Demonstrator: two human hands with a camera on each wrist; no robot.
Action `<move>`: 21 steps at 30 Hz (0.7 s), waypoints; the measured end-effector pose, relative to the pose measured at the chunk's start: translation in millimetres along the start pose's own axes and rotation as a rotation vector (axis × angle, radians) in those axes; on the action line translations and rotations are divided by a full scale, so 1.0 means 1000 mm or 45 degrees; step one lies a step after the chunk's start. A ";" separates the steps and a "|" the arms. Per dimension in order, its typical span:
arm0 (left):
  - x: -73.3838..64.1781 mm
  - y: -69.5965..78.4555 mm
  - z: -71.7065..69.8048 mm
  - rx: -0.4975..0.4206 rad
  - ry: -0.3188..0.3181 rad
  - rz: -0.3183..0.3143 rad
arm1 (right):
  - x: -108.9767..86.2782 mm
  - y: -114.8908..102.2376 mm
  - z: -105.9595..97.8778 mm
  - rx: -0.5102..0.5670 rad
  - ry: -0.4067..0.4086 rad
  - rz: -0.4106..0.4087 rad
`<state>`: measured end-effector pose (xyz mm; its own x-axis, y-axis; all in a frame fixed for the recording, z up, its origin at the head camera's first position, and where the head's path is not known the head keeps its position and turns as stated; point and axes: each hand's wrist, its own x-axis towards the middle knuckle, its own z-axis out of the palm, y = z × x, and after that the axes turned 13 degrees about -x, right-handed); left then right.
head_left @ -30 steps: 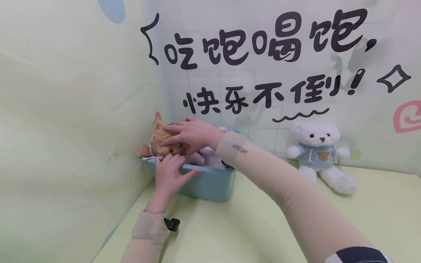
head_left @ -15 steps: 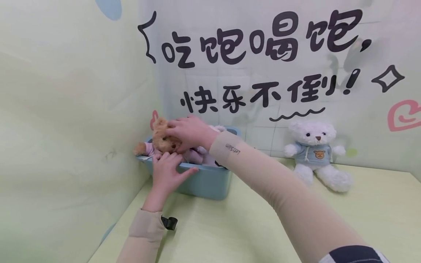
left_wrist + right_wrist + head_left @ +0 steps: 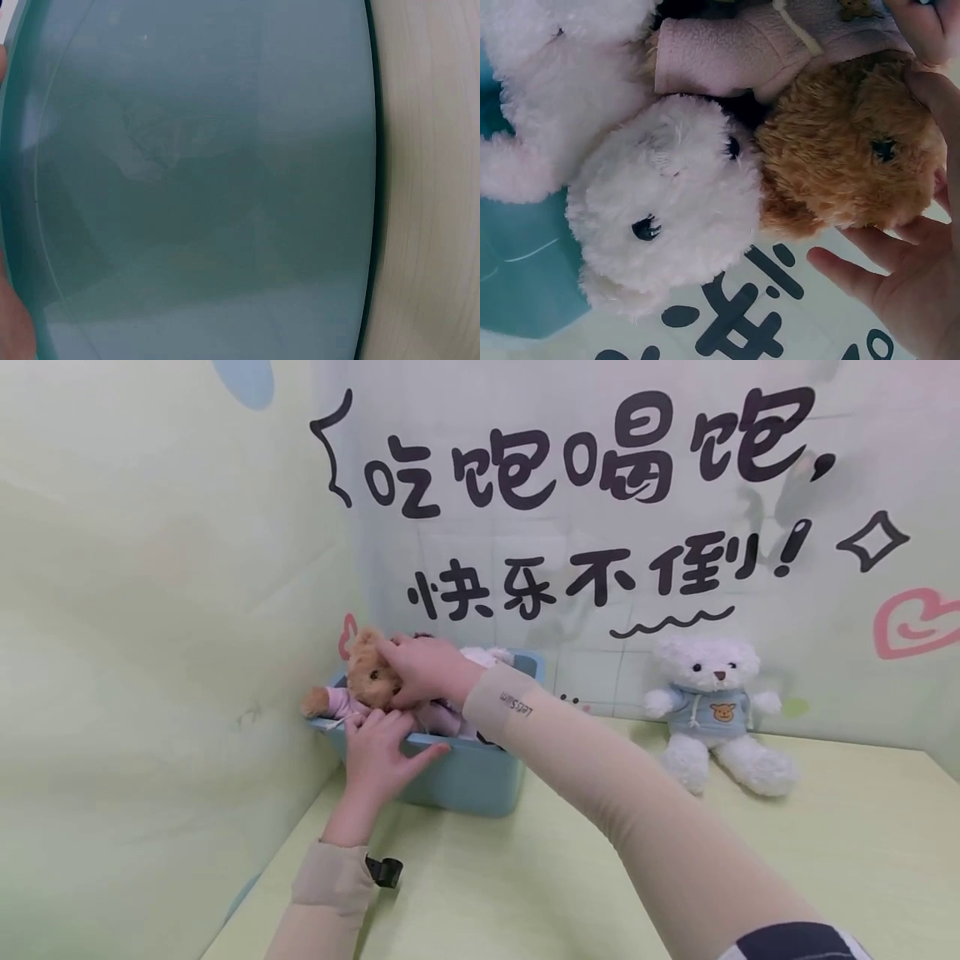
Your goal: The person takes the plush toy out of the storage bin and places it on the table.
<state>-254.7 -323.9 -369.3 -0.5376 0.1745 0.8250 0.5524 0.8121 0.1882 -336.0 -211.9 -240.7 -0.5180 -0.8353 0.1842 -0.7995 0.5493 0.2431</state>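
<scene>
A brown teddy bear [image 3: 367,681] in a pink top sits at the left end of a blue plastic bin [image 3: 465,777]. My right hand [image 3: 431,668] grips its head. In the right wrist view, the thumb lies across the front of the brown head [image 3: 817,142] and the fingers reach behind it. My left hand [image 3: 378,756] holds the bin's front rim, fingers hooked over it below the bear's chin and thumb out along the outer wall. Beside the brown bear, a white plush toy [image 3: 667,187] lies in the bin. The left wrist view is mostly bin wall [image 3: 210,187].
A white teddy bear [image 3: 720,702] in a blue hoodie sits on the light table [image 3: 570,877] at the right, against the printed back wall [image 3: 510,543]. The left side wall [image 3: 165,693] stands close to the bin's left end.
The brown bear's head has turned so more of its face shows. My right hand has shifted with it and closed in around the head. My left hand stays on the rim.
</scene>
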 end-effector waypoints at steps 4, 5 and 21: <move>-0.002 -0.001 -0.001 0.000 0.008 -0.002 | 0.002 0.001 -0.002 0.058 0.032 -0.010; -0.002 -0.001 -0.002 -0.001 0.006 0.001 | 0.002 0.002 -0.004 0.054 0.041 -0.010; -0.002 0.003 -0.002 0.031 -0.007 -0.013 | -0.012 0.023 -0.033 -0.160 0.227 -0.060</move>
<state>-250.3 -322.9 -369.3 -0.5469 0.1691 0.8200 0.5310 0.8272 0.1836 -338.1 -188.3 -205.6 -0.4098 -0.8495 0.3325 -0.7718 0.5171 0.3701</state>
